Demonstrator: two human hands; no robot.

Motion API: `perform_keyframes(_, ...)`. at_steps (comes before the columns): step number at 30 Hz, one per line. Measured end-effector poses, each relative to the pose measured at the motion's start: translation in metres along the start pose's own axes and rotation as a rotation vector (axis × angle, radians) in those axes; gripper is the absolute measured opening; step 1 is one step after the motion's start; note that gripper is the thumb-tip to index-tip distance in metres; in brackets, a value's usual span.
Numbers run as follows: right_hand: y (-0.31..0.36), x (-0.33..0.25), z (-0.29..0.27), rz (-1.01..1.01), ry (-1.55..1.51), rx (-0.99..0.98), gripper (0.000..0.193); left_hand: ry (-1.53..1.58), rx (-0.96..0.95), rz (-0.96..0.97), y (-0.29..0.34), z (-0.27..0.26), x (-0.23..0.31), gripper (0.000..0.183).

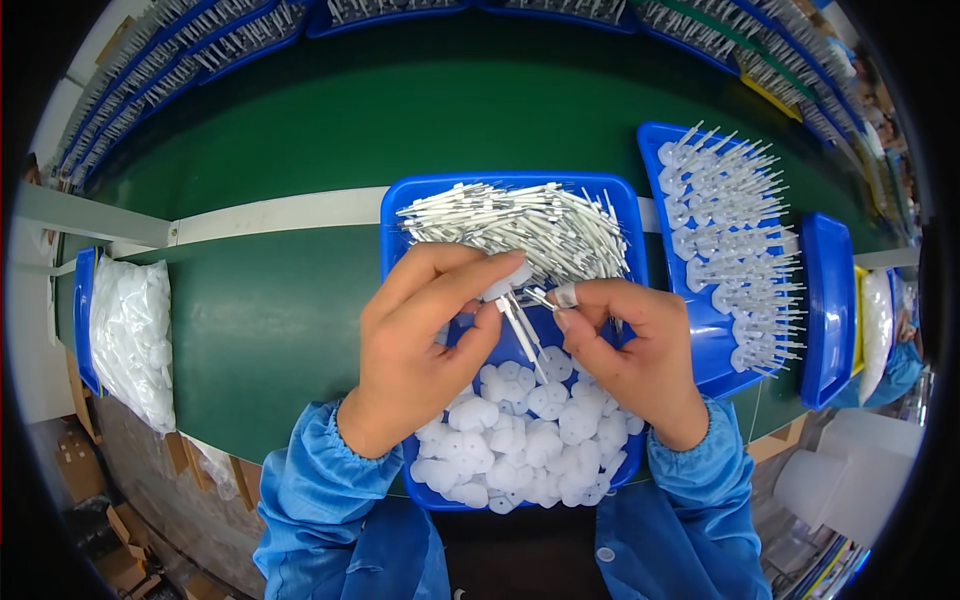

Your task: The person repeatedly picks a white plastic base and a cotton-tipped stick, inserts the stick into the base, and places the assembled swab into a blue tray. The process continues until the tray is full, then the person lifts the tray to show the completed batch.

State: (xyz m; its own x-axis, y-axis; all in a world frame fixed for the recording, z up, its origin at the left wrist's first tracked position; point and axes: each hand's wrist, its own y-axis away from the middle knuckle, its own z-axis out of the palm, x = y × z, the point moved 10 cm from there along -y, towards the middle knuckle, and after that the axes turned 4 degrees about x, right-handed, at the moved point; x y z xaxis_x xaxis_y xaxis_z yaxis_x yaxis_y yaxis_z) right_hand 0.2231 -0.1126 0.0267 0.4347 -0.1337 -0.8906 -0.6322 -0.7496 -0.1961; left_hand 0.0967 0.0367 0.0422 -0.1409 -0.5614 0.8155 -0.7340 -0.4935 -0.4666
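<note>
My left hand pinches a white plastic disc between thumb and fingers, above the middle of a blue tray. Thin white rods with metal ends hang down from the disc. Close beside it, my right hand holds another thin rod between thumb and index finger, its end near the disc. A grey-white band wraps that index finger. Loose rods are heaped in the tray's far part. Nearer me lies a pile of loose white discs.
To the right, a blue tray carries rows of discs with rods standing up. Beyond it is another blue tray. A clear bag of white parts lies at the left. Trays full of rods line the green table's far edge.
</note>
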Motion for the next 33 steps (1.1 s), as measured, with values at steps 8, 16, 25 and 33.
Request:
perform_keyframes(8, 0.000, -0.018, -0.009, -0.144, 0.117, 0.096, 0.017, -0.065, -0.062, 0.018, 0.002, 0.008, 0.000, 0.049)
perform_keyframes(16, -0.002, 0.012, 0.012, 0.156, -0.101, -0.085, 0.012, 0.078, -0.138, -0.082, 0.004, 0.016, -0.009, 0.049)
perform_keyframes(25, -0.004, -0.032, 0.008, -0.403, 0.401, 0.099, 0.014, -0.123, -0.127, 0.013, 0.009, 0.016, 0.003, 0.053)
perform_keyframes(33, -0.006, -0.023, 0.009, -0.332, 0.344, 0.072, 0.013, -0.092, -0.141, -0.075, 0.011, 0.017, -0.004, 0.051)
